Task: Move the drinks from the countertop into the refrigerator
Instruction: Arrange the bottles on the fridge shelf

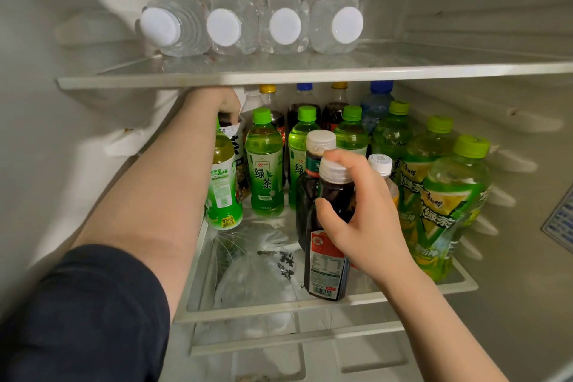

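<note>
I look into an open refrigerator. My right hand grips a dark drink bottle with a white cap by its shoulder, and the bottle's base stands at the front edge of the middle glass shelf. My left hand reaches deep under the upper shelf and holds the top of a dark bottle with a white label at the back left. Several green tea bottles stand upright around both hands. Another dark white-capped bottle stands just behind the held one.
Several clear water bottles lie on their sides on the upper shelf, caps toward me. Cola bottles and a blue-capped bottle line the back. Larger green tea bottles crowd the shelf's right side. A plastic bag shows beneath the glass.
</note>
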